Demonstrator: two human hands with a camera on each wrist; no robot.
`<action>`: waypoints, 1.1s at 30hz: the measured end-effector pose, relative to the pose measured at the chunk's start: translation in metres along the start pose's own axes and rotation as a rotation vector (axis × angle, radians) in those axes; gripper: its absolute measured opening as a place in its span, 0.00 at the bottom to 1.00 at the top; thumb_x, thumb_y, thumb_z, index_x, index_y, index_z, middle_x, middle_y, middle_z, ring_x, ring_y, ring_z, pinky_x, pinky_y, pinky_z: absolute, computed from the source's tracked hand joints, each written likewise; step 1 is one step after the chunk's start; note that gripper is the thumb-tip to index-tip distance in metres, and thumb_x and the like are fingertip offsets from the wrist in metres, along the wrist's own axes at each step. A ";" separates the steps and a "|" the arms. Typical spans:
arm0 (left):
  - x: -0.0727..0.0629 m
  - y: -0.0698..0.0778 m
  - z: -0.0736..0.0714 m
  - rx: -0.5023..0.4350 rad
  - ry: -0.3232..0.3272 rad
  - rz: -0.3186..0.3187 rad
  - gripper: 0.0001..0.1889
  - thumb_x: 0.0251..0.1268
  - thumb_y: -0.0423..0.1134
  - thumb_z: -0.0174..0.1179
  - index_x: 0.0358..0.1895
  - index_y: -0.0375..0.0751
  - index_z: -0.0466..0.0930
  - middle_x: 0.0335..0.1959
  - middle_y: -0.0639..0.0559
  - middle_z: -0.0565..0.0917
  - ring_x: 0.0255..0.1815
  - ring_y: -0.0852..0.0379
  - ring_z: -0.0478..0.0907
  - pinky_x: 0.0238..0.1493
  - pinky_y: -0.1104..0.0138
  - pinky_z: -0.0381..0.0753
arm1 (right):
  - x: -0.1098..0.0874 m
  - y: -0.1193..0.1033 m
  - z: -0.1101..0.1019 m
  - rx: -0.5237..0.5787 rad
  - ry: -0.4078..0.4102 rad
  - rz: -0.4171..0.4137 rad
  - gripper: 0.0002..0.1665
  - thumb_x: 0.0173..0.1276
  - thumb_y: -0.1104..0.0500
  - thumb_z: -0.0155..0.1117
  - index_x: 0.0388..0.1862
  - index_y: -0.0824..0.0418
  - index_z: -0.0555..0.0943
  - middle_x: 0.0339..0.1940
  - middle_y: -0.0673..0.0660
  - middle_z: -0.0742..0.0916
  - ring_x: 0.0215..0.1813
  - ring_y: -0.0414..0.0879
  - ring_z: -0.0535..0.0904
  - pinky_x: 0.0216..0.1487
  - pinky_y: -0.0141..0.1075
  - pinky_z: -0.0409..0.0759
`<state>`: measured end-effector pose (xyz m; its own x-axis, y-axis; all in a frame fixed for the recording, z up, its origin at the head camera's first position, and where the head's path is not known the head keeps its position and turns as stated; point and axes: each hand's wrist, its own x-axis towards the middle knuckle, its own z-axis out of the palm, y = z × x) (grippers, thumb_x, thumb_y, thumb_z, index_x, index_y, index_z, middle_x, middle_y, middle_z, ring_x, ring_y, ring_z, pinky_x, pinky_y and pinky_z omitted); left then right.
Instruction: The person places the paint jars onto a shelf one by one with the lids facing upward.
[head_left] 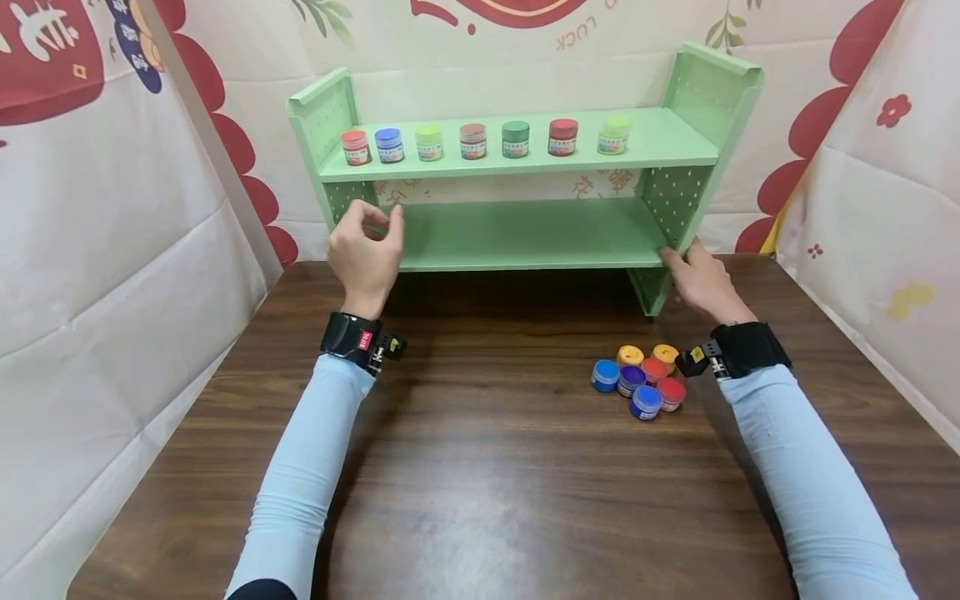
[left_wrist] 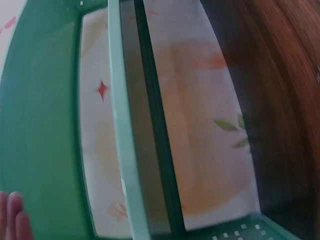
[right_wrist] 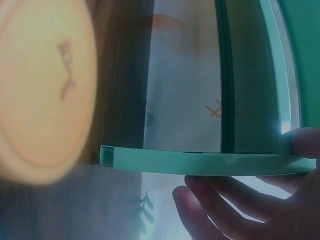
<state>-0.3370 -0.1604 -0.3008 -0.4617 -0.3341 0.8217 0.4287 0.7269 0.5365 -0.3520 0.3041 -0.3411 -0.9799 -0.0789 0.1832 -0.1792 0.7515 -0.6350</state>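
A light green two-tier shelf (head_left: 525, 235) stands at the back of the table. My right hand (head_left: 703, 282) grips its right side panel (right_wrist: 200, 163), thumb on the inner side near the lower board and fingers around the outside. My left hand (head_left: 366, 254) is raised in front of the shelf's left end, fingers bent and a gap between thumb and forefinger, holding nothing. In the left wrist view only a few fingertips (left_wrist: 14, 220) show at the lower left. Several small lidded jars, among them a dark red one (head_left: 562, 137), line the upper board.
Several more jars, blue, purple, red and yellow, are grouped on the brown table (head_left: 480, 467) near my right wrist, one a blue jar (head_left: 646, 402). A yellow lid (right_wrist: 45, 90) looms close in the right wrist view. Printed white cloth (head_left: 135, 275) hangs around the table.
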 end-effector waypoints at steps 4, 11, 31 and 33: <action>0.004 -0.014 -0.005 0.061 0.094 -0.106 0.20 0.65 0.52 0.66 0.27 0.38 0.77 0.23 0.44 0.84 0.28 0.45 0.81 0.32 0.62 0.65 | 0.002 0.000 -0.002 -0.001 -0.020 -0.003 0.45 0.82 0.35 0.32 0.85 0.62 0.46 0.63 0.76 0.76 0.26 0.50 0.80 0.31 0.44 0.81; 0.008 -0.044 -0.009 0.079 0.157 -0.220 0.23 0.61 0.53 0.68 0.21 0.46 0.67 0.18 0.61 0.70 0.27 0.45 0.77 0.32 0.66 0.57 | 0.002 -0.002 -0.013 -0.022 -0.089 -0.004 0.47 0.82 0.36 0.37 0.83 0.69 0.50 0.62 0.79 0.76 0.29 0.48 0.84 0.29 0.40 0.83; -0.003 -0.098 -0.004 0.236 -0.070 -0.341 0.16 0.62 0.45 0.64 0.48 0.41 0.79 0.42 0.44 0.88 0.45 0.37 0.84 0.43 0.45 0.76 | -0.026 -0.072 -0.025 -0.200 -0.250 -0.173 0.19 0.77 0.45 0.61 0.42 0.60 0.84 0.31 0.55 0.87 0.33 0.46 0.83 0.34 0.38 0.79; -0.005 -0.101 -0.003 0.231 -0.108 -0.318 0.15 0.64 0.44 0.62 0.49 0.40 0.80 0.45 0.39 0.89 0.48 0.34 0.85 0.45 0.42 0.77 | -0.029 -0.076 -0.014 -0.226 -0.397 -0.234 0.13 0.76 0.49 0.64 0.45 0.58 0.85 0.34 0.53 0.88 0.35 0.45 0.82 0.38 0.37 0.79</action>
<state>-0.3754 -0.2337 -0.3585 -0.6271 -0.5080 0.5906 0.0717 0.7173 0.6931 -0.3088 0.2587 -0.2874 -0.8814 -0.4716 -0.0265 -0.4171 0.8034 -0.4250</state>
